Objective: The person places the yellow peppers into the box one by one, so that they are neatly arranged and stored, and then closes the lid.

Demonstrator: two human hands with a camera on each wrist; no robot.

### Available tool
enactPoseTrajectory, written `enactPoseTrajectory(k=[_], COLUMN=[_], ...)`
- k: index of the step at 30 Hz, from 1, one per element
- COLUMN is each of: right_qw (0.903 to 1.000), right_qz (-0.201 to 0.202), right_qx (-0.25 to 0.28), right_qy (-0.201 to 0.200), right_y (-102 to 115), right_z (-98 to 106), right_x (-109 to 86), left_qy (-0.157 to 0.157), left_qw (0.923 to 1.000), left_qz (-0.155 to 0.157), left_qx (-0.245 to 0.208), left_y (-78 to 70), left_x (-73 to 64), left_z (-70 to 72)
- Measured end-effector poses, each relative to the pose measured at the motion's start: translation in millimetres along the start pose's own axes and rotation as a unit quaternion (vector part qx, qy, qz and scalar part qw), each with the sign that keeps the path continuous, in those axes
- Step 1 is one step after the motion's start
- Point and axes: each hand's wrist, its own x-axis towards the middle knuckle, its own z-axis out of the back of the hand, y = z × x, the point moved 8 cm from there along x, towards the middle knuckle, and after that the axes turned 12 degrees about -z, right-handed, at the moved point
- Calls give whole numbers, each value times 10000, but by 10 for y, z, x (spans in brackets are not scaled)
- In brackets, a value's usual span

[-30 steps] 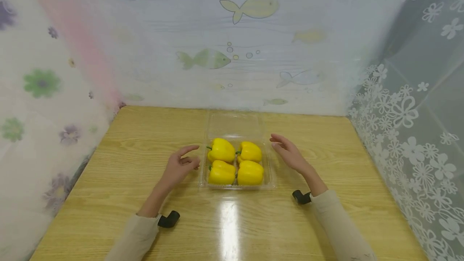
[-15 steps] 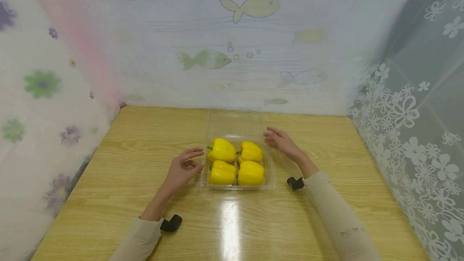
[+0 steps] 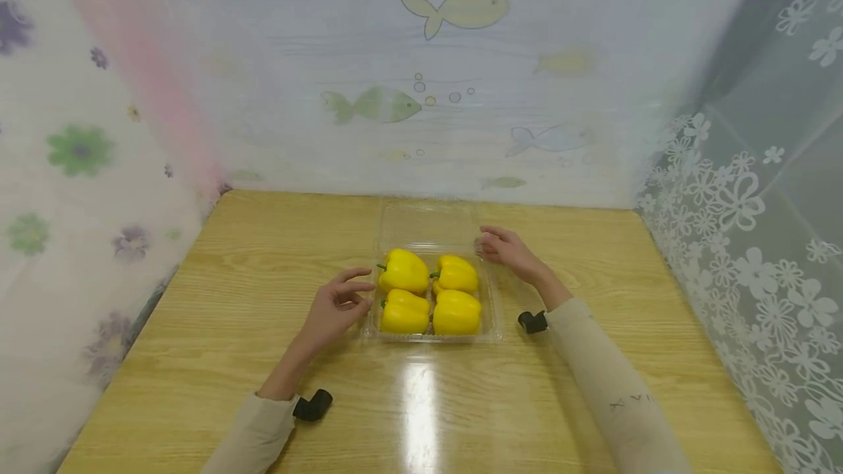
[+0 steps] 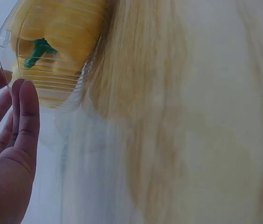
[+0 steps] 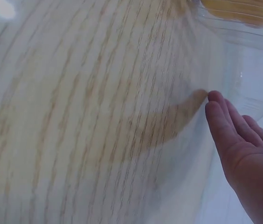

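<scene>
A clear plastic clamshell container rests on the table with its lid folded back behind it. Inside are several yellow bell peppers in two rows, their green stems pointing left. My left hand is beside the container's left side, thumb and fingertips right at the rim. In the left wrist view the fingers are nearly straight, and a green stem shows through the ribbed wall. My right hand is at the right, its straight fingers close beside the hinge end of the lid.
A wooden table carries everything, with a light glare in front of the container. A fish-print curtain hangs at the back, flowered sheets at both sides. Black wrist mounts stick out from both sleeves.
Both hands have moved in toward the container. My left fingers reached its left rim; the right hand went left and farther back, to the lid's hinge end. The container and peppers stayed put.
</scene>
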Motion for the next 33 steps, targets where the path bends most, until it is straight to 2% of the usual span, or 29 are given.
enactPoseTrajectory(k=[8,33], right_qw=[9997,9930], right_qz=[146,853], right_qx=[167,779], right_qy=[-91,-252], right_y=[15,103], right_z=[24,112], right_x=[38,49], left_qy=[68,46], left_qw=[9999,9999], left_qz=[22,71], left_qx=[-155,-96], left_y=[3,65], left_x=[4,4], left_z=[-7,2])
